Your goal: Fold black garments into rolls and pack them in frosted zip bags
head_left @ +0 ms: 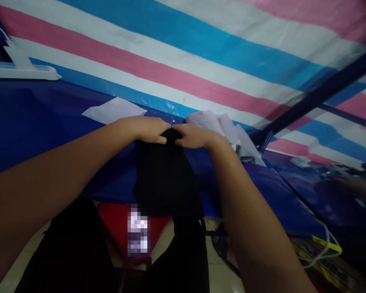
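Observation:
A piece of black cloth (167,179) hangs over the near edge of the blue-covered table (110,181). I cannot make out what kind of article it is. At its far end my left hand (152,129) is closed on it, thumb on top and fingers partly hidden. My right hand (190,135) pinches the same end from the other side, and the fingertips of both hands nearly meet. A flat white packet (116,110) lies just beyond my left hand. Behind my right hand several white bags (212,122) are heaped together.
A white power strip (24,72) lies at the far left. Striped plastic sheeting (183,61) rises behind the table, with a dark pole (317,91) at right. Below is a red stool (116,221) bearing a pixelated patch. A person's arm (358,189) shows at far right.

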Demonstrator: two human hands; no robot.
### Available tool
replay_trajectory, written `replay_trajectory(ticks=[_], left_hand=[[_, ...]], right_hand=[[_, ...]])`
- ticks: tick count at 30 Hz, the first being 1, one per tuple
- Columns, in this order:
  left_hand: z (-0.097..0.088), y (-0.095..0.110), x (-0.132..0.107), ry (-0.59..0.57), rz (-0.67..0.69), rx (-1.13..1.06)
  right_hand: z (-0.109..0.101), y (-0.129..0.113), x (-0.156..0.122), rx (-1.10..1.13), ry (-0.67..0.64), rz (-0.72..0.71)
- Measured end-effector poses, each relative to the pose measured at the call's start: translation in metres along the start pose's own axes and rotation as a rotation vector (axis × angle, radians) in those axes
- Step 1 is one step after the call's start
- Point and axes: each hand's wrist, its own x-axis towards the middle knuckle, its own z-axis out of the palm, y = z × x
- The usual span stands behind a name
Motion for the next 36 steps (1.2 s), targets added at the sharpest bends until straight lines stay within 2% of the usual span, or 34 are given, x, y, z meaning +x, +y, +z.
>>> replay_trajectory(ticks=[5,12,16,23,26,32,36], left_hand=[[0.005,0.001,0.003,0.021,0.018,0.049],[0.011,0.003,0.001,0.029,0.035,0.116],[0.008,-0.004,0.000,0.010,0.007,-0.016],[0.003,-0.037,0.006,-0.004,0.001,-0.274],[0.004,-0.043,0.006,0.017,0.003,-0.327],[0.005,-0.036,0.005,0.009,0.068,-0.333],[0.004,-0.033,0.006,0.113,0.105,-0.230]], right_hand=[[-0.006,0.008,-0.003,0.169,-0.072,-0.040],[-0.010,0.009,-0.004,0.114,-0.108,-0.014],[-0.010,0.010,-0.003,0.137,-0.114,-0.039],[-0.009,0.014,-0.005,0.174,-0.089,-0.055],[-0.009,0.016,-0.005,0.210,-0.075,-0.058],[-0.006,0.019,-0.005,0.273,-0.057,-0.074],[-0.004,0.019,-0.004,0.299,0.001,-0.057]])
